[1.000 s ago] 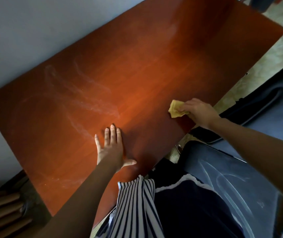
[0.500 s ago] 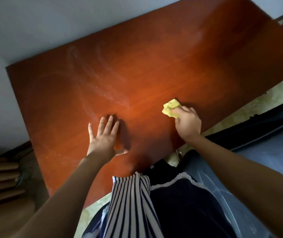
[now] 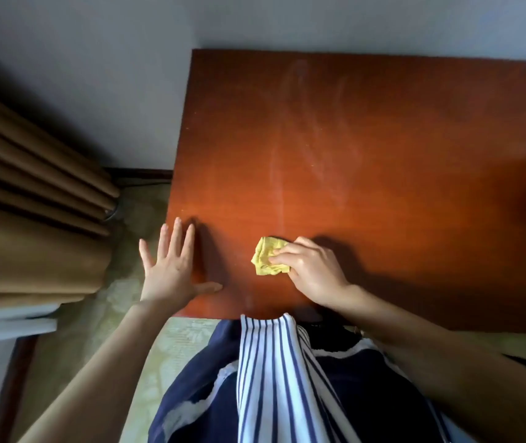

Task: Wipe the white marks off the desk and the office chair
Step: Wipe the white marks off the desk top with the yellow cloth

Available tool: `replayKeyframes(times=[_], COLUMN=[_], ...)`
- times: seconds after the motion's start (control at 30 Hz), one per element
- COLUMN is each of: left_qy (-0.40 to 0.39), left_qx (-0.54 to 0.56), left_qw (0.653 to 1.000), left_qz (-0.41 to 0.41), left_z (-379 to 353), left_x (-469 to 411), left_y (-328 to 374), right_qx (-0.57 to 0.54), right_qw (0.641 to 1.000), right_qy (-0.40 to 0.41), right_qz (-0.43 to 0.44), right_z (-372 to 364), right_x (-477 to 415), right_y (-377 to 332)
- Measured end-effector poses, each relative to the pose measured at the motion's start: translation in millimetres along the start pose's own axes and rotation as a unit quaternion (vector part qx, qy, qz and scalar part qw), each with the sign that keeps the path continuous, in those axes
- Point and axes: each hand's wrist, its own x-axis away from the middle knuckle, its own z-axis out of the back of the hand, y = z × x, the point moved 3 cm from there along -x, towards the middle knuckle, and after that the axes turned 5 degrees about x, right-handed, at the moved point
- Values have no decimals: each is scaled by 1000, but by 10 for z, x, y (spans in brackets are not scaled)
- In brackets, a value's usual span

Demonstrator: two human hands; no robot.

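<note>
Desk (image 3: 431,193), streaked with white marks (image 3: 317,145), abuts a grey wall (image 3: 95,75); right hand (image 3: 314,271) clutches yellow cloth (image 3: 263,259), left hand (image 3: 169,270) lies flat.

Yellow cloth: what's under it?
The cloth lies on the red-brown desk near its front edge, gripped from above by the right hand. White marks streak the wood beyond it; any marks directly beneath are covered and cannot be seen.
</note>
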Motion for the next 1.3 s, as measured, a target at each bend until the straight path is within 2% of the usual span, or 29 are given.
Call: replayKeyframes(times=[0.17,0.37,0.47,0.63,0.87,0.97,1.07,1.17,1.3], left_qy=[1,-40,-52,-42,-42,-60,-87,-112,-148], left_qx=[77,140,191,210,157,123,113,91,83], left_qw=[989,959,950,947,967,977,980,986,985], left_qz=[130,241,243,241,194,162,141,85,-4], left_z=[-158,-383,-424,-375,-299,-285,-311,-293,-222], left_x=[371,784,907,927,886,887,905,901,873], left_y=[-271,-330,-290,-254,-257,-280,-293,-367,-557], right_qx=[-2,-3,-21,-72,-94,-82,-73,-56,1], right_qw=[990,952,943,948,938,949,969,988,998], right_qy=[-82,-178,-188,-168,-155,-150,-139,-107,-11], right_qz=[116,248,273,259,295,263,192,96,-56], right_z=[-132,-496,-570,-554,-327,-200,-119,-136,-273], right_x=[-331,-645,-689,-602,-267,-133,-143,-337,-679], right_y=[-340,-873,-1045,-940,-402,-119,75,19,-347])
